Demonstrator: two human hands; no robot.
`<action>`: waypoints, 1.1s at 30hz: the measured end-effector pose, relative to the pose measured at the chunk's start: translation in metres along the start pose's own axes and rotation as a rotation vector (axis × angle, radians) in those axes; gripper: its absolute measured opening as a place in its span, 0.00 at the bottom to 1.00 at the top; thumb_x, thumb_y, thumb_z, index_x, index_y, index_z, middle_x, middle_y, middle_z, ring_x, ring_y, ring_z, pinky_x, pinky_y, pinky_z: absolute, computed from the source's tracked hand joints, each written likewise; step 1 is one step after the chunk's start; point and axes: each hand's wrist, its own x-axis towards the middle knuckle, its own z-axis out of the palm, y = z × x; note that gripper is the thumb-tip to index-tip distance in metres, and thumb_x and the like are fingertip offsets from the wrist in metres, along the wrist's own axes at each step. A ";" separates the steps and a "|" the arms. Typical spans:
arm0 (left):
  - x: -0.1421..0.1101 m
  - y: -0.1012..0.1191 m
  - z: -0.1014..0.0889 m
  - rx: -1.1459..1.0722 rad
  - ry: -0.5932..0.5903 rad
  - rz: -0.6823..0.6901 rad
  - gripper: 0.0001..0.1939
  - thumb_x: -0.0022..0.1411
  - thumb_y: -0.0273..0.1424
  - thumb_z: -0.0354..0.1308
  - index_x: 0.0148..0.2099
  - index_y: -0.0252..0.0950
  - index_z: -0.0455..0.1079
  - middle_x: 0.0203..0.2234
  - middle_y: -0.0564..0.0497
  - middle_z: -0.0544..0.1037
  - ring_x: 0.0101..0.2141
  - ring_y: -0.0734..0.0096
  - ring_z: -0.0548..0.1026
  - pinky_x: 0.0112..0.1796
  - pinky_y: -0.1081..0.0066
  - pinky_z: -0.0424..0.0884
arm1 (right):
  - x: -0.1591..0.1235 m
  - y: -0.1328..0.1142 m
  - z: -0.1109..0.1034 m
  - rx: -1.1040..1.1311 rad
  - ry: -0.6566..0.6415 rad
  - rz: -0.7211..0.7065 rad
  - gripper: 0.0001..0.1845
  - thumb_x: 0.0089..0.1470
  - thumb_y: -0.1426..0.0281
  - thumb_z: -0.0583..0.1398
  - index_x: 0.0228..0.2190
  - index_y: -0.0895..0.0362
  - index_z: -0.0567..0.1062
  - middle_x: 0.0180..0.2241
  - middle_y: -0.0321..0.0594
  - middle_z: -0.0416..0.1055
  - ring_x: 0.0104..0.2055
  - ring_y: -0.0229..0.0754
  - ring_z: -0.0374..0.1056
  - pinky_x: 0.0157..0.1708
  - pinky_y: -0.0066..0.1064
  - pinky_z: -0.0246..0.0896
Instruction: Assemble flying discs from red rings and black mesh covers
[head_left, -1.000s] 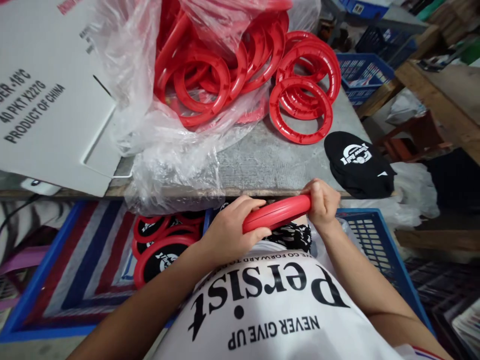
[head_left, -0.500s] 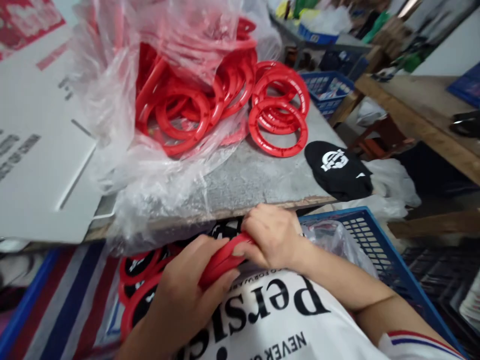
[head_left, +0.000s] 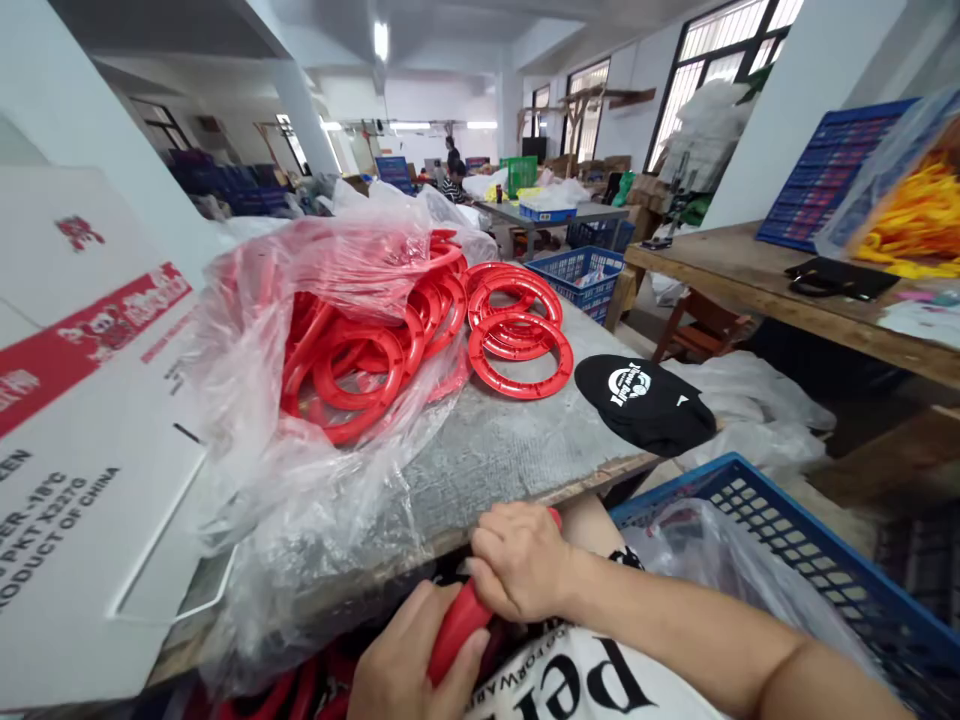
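Note:
Both hands grip one red plastic ring (head_left: 457, 630) held edge-on just below the table's front edge. My left hand (head_left: 409, 665) wraps its lower end, fingers closed. My right hand (head_left: 521, 560) is clenched over its upper end. Above them on the grey table (head_left: 517, 450) lies a clear plastic bag (head_left: 315, 400) full of red rings (head_left: 360, 360), with three loose red rings (head_left: 520, 352) spilling out at its far side. A stack of black fabric pieces with a white logo (head_left: 645, 405) sits at the table's right edge.
A white printed carton (head_left: 82, 420) covers the table's left. A blue plastic crate (head_left: 795, 560) with a clear bag in it stands at lower right. A wooden bench (head_left: 787, 290) runs along the right. More tables, blue crates and people are far back.
My view has tilted up from the lap to the room. My right hand has slid along the ring closer to my left hand; both keep their grip.

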 end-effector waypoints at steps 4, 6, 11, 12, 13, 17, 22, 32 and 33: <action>0.009 0.006 -0.002 -0.039 -0.026 -0.123 0.17 0.66 0.39 0.58 0.55 0.41 0.71 0.44 0.48 0.81 0.43 0.63 0.81 0.44 0.69 0.79 | -0.006 0.029 -0.011 0.082 0.051 0.147 0.18 0.63 0.64 0.51 0.21 0.54 0.65 0.20 0.36 0.65 0.24 0.39 0.58 0.26 0.34 0.48; 0.005 0.003 -0.004 -0.080 -0.008 -0.224 0.21 0.64 0.41 0.60 0.57 0.40 0.71 0.49 0.46 0.80 0.48 0.59 0.79 0.49 0.63 0.77 | -0.014 0.051 -0.019 0.172 0.109 0.384 0.22 0.65 0.63 0.48 0.19 0.53 0.63 0.19 0.36 0.64 0.23 0.39 0.57 0.26 0.33 0.48; -0.019 -0.007 -0.011 -0.221 0.140 -0.380 0.17 0.62 0.38 0.64 0.51 0.38 0.74 0.42 0.49 0.80 0.42 0.64 0.79 0.45 0.67 0.76 | -0.049 0.088 -0.011 0.475 0.452 0.939 0.27 0.64 0.51 0.47 0.20 0.54 0.67 0.21 0.36 0.68 0.26 0.41 0.63 0.31 0.34 0.59; -0.022 -0.006 -0.013 -0.244 0.146 -0.372 0.16 0.61 0.38 0.64 0.49 0.38 0.74 0.39 0.50 0.80 0.39 0.66 0.79 0.42 0.69 0.76 | -0.057 0.089 -0.005 0.514 0.482 1.023 0.27 0.62 0.49 0.49 0.19 0.53 0.66 0.20 0.35 0.66 0.25 0.40 0.61 0.30 0.34 0.58; -0.023 -0.004 -0.015 -0.258 0.138 -0.363 0.14 0.61 0.37 0.65 0.47 0.37 0.75 0.37 0.51 0.80 0.37 0.67 0.78 0.40 0.71 0.76 | -0.064 0.089 0.002 0.556 0.487 1.096 0.28 0.60 0.47 0.52 0.19 0.53 0.64 0.19 0.34 0.64 0.24 0.39 0.59 0.29 0.34 0.58; -0.020 0.008 -0.022 -0.223 0.069 -0.322 0.12 0.60 0.35 0.65 0.45 0.36 0.74 0.34 0.52 0.79 0.33 0.71 0.77 0.35 0.73 0.75 | -0.072 0.083 0.019 0.739 0.365 1.193 0.29 0.56 0.43 0.55 0.22 0.55 0.68 0.21 0.35 0.68 0.26 0.41 0.63 0.31 0.34 0.61; -0.012 0.019 -0.020 -0.082 0.014 -0.264 0.14 0.62 0.35 0.62 0.48 0.35 0.73 0.38 0.48 0.81 0.38 0.66 0.79 0.41 0.68 0.76 | -0.032 0.071 -0.008 0.726 0.073 0.646 0.27 0.65 0.48 0.49 0.37 0.55 0.76 0.37 0.44 0.76 0.41 0.45 0.72 0.44 0.38 0.64; -0.002 -0.006 0.002 -0.170 -0.112 -0.441 0.17 0.64 0.41 0.60 0.50 0.36 0.73 0.41 0.48 0.82 0.41 0.61 0.80 0.44 0.65 0.74 | -0.028 0.064 0.013 0.430 -0.244 0.532 0.33 0.68 0.48 0.42 0.21 0.54 0.66 0.19 0.36 0.64 0.23 0.39 0.60 0.29 0.34 0.51; 0.001 -0.013 0.001 -0.205 -0.126 -0.483 0.19 0.63 0.42 0.61 0.51 0.37 0.73 0.42 0.49 0.82 0.42 0.61 0.80 0.46 0.64 0.74 | -0.026 0.066 0.018 0.423 -0.255 0.570 0.34 0.66 0.46 0.42 0.20 0.54 0.65 0.19 0.36 0.63 0.23 0.39 0.59 0.29 0.34 0.50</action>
